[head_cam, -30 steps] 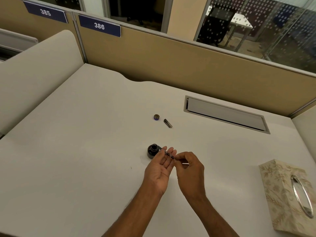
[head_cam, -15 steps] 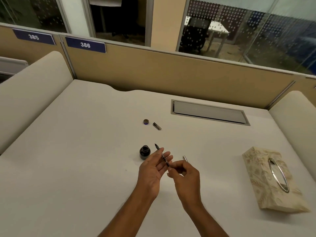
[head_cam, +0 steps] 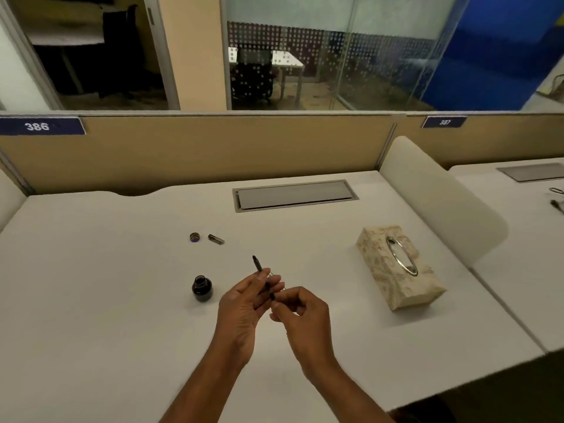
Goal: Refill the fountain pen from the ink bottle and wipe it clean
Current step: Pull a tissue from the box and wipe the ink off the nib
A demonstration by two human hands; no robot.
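Observation:
A thin dark fountain pen section [head_cam: 257,263] points up and away, nib end at the top. My left hand [head_cam: 244,303] holds its middle between the fingers. My right hand [head_cam: 300,312] pinches the pen's lower end with thumb and forefinger. A small open ink bottle [head_cam: 201,288] with dark ink stands on the white desk just left of my left hand. Its round cap [head_cam: 194,237] lies farther back, with a short dark pen part [head_cam: 216,239] beside it.
A patterned tissue box [head_cam: 396,267] with a metal oval opening sits to the right. A grey cable flap [head_cam: 294,195] is set into the desk [head_cam: 91,270] at the back. Beige partitions border the desk behind and a rounded divider [head_cam: 439,196] stands on the right.
The view has swung right and up. The pen, earlier low across my left fingers near the bottle, is now raised with its nib pointing upward. Both hands still hold it.

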